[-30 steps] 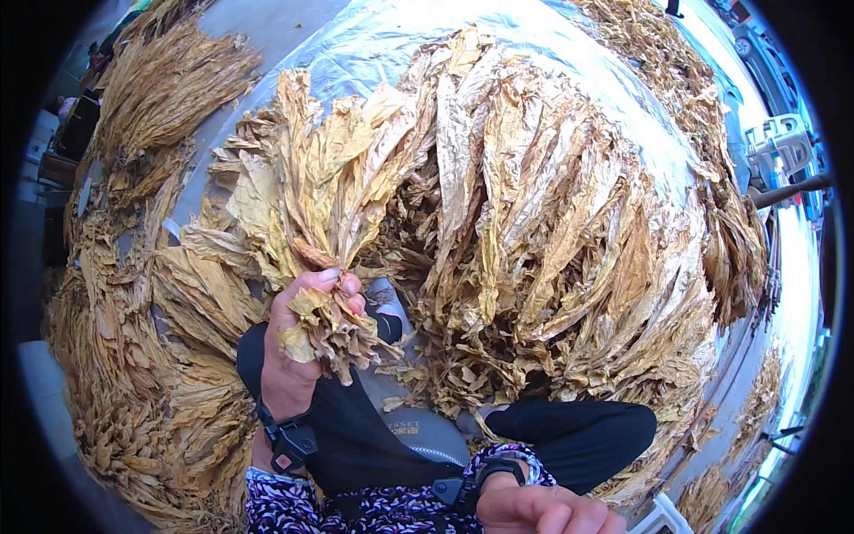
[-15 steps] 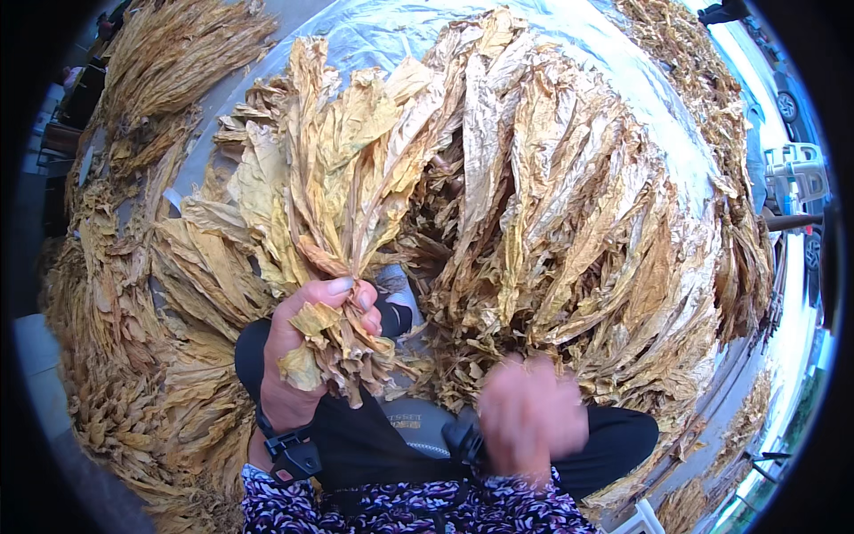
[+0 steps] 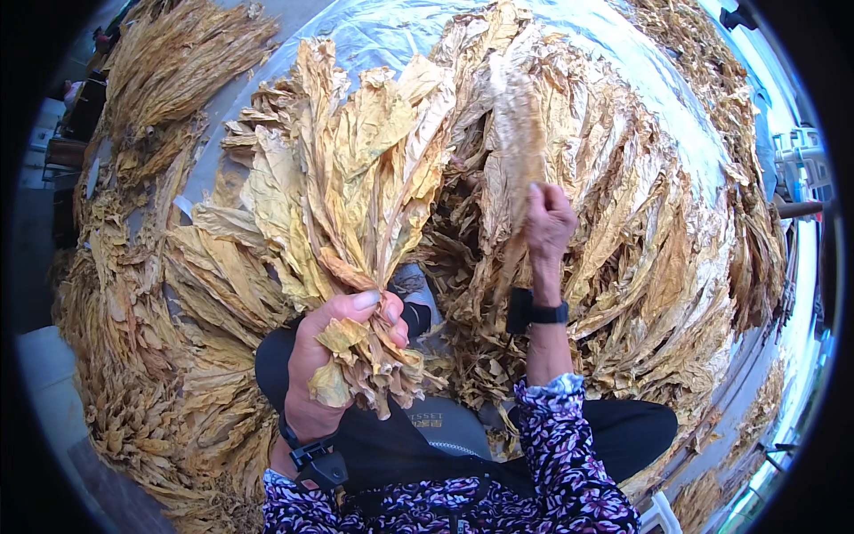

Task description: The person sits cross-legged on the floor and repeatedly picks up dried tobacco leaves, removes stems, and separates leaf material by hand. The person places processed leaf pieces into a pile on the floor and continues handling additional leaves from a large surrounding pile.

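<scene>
My left hand [image 3: 342, 351] is closed around the stem ends of a bundle of dried tobacco leaves [image 3: 365, 169]. The yellow-brown blades fan out above the fist, and crumpled butts stick out below the thumb. Further right and higher, my right hand [image 3: 550, 218] grips a single dried leaf [image 3: 516, 125] with fingers curled. That leaf is smeared by motion and hangs over a large heap of dried leaves [image 3: 614, 240], which spreads across the right side.
Clear plastic sheeting [image 3: 640, 98] lies under the heap. More piled leaves [image 3: 160, 383] cover the left, and a stack [image 3: 187, 62] lies at the far left. My crossed legs [image 3: 614, 436] are close below the hands. A white plastic chair [image 3: 801, 160] stands at the right edge.
My right hand has moved up from near my lap to over the right-hand heap and now holds a leaf. My left hand keeps its bundle, shifted slightly right and down in the picture.
</scene>
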The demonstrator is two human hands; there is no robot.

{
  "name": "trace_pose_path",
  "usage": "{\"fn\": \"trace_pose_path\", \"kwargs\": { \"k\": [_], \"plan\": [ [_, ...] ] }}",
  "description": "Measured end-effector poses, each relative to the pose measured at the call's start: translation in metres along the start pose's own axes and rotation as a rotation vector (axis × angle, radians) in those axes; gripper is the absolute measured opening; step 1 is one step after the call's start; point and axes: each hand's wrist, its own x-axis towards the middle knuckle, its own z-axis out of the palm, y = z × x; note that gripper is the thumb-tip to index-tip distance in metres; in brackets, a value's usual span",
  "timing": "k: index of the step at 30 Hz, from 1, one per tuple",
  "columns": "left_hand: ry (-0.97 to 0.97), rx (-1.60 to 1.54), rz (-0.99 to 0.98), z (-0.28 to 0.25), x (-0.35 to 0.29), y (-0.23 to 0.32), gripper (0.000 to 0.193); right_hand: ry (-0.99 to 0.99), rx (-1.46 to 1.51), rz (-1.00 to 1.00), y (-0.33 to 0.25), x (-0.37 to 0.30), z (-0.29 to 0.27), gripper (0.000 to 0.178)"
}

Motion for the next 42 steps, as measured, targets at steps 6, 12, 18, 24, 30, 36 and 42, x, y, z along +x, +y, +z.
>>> {"fn": "trace_pose_path", "kwargs": {
  "k": [6,12,18,24,30,36,42],
  "plan": [
    [-0.015,-0.032,-0.037,-0.002,0.001,-0.001,0.022,0.186,-0.346,-0.375,-0.106,0.024,-0.13,0.007],
    [-0.033,-0.031,0.008,0.003,0.011,-0.015,0.019,-0.336,-0.931,-0.089,-0.001,-0.001,-0.11,0.012],
    [0.024,0.048,-0.072,-0.002,0.025,-0.033,0.015,-0.314,-0.698,0.056,0.062,-0.056,-0.092,0.028],
    [0.046,0.118,-0.125,-0.009,0.042,-0.053,0.013,-0.026,-0.647,0.023,0.077,-0.052,-0.096,0.015],
    [0.04,0.181,-0.136,-0.007,0.058,-0.073,0.012,0.045,-0.446,0.262,0.099,-0.037,-0.101,0.027],
    [0.082,0.149,-0.131,0.01,0.079,-0.095,0.016,0.027,-0.376,0.125,0.039,-0.056,-0.114,0.017],
    [-0.062,0.08,-0.079,0.018,0.114,-0.103,0.018,-0.125,-0.051,-0.109,-0.052,-0.088,-0.113,0.021]
  ]
}}
